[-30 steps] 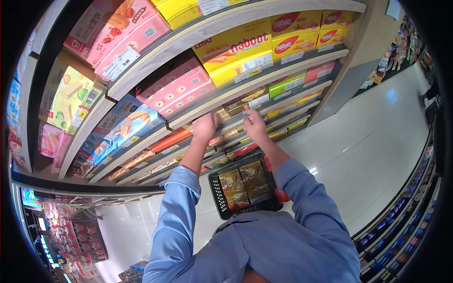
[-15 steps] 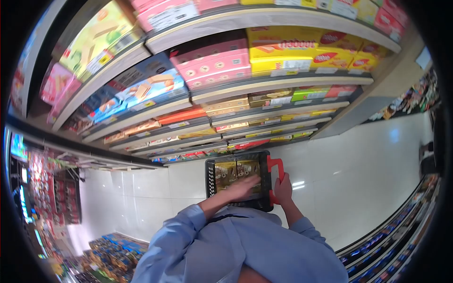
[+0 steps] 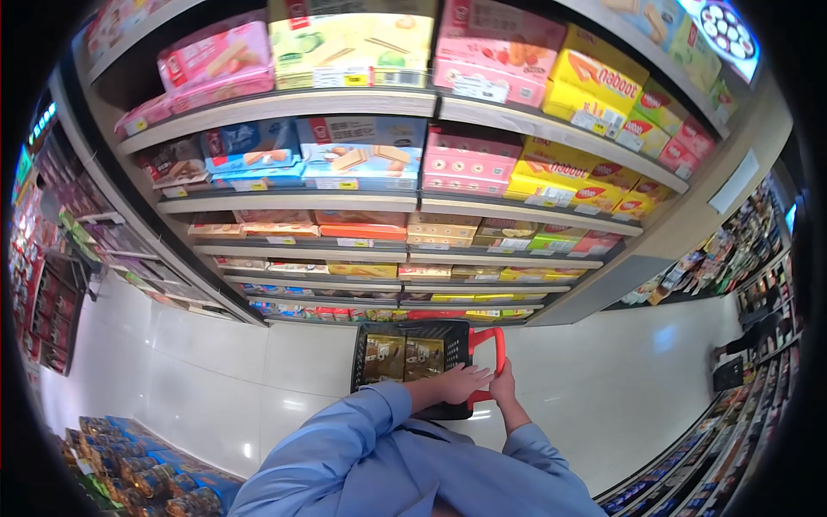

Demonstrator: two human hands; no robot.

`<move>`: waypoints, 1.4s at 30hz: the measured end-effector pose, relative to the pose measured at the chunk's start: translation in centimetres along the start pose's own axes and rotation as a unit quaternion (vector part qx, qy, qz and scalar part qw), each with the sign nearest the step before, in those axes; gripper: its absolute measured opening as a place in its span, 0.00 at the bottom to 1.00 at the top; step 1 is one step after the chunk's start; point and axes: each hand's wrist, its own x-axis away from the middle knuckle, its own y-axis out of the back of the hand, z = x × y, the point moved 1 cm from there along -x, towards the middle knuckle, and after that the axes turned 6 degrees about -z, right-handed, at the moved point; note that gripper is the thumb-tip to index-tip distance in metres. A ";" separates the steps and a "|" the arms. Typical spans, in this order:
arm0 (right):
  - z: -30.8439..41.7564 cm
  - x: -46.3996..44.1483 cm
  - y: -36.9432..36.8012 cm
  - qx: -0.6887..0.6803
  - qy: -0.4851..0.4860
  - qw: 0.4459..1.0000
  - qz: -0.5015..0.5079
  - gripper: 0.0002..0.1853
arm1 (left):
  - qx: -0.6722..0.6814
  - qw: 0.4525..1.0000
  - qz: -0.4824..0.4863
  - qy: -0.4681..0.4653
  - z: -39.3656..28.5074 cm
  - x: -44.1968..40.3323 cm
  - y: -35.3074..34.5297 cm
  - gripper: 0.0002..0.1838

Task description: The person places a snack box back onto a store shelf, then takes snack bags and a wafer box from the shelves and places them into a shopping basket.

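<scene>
A black basket (image 3: 357, 379) with a red handle (image 3: 499, 344) stands low in front of my body and holds two gold-brown packages (image 3: 384, 358). My right hand (image 3: 503, 383) is wrapped round the red handle. My left hand (image 3: 465, 383) reaches across the basket's near right part, close to the handle, with its fingers apart and nothing visible in them. Beyond the basket rise shelves (image 3: 345, 204) with pink boxes (image 3: 469, 161), yellow boxes (image 3: 544, 171) and blue boxes (image 3: 360, 153).
Shiny floor tiles (image 3: 301, 355) surround the basket. At the lower left is a display of dark packages (image 3: 142, 470). Another shelf (image 3: 724, 439) runs along the lower right. A person (image 3: 758, 334) in dark clothing is at the far right beside a dark basket (image 3: 728, 374).
Both hands have come down from the shelf to the basket. My right hand has taken the red handle, and my left hand has moved from over the packages toward it. The view has swung left.
</scene>
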 end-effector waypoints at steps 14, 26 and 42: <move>-1.5 -0.6 -4.0 0.089 0.089 0.990 0.062 0.35 | -0.031 0.993 -0.076 0.085 0.3 7.6 -0.5 0.44; 5.1 3.0 -8.8 -0.132 0.259 0.945 0.149 0.31 | -0.095 0.988 -0.096 0.074 3.2 6.3 -0.4 0.33; 6.1 3.3 -17.5 -0.014 0.395 0.917 0.059 0.20 | -0.210 0.958 -0.164 0.106 3.8 9.4 -0.3 0.38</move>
